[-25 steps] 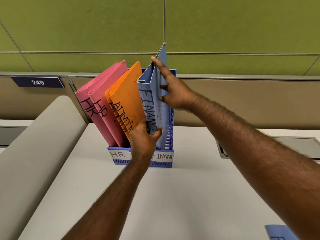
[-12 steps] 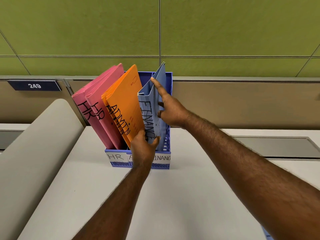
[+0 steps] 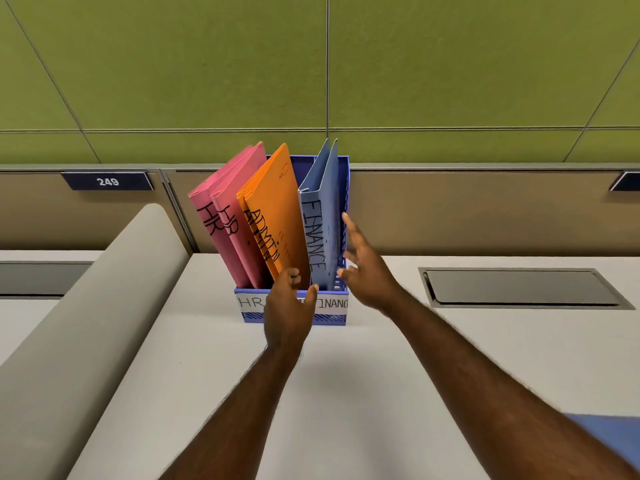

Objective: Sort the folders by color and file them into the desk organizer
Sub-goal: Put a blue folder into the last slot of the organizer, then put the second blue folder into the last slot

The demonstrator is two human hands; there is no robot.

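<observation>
— Where do the folders stand?
— In the blue desk organizer [image 3: 341, 188] on the white counter [image 3: 363, 375]: two pink folders [image 3: 225, 216] marked HR lean left, the orange folders [image 3: 277, 209] marked ADMIN sit in the middle, and the blue folder [image 3: 320, 223] marked FINANCE stands on the right.
— And the hands?
— The left hand [image 3: 289, 308] is at the organizer's front edge, fingers curled against the bottom of the orange folders, thumb out toward the blue one. The right hand [image 3: 369, 268] is open just right of the organizer, fingers spread, holding nothing.
— Anything else?
— A blue sheet [image 3: 609, 434] lies at the counter's lower right.
</observation>
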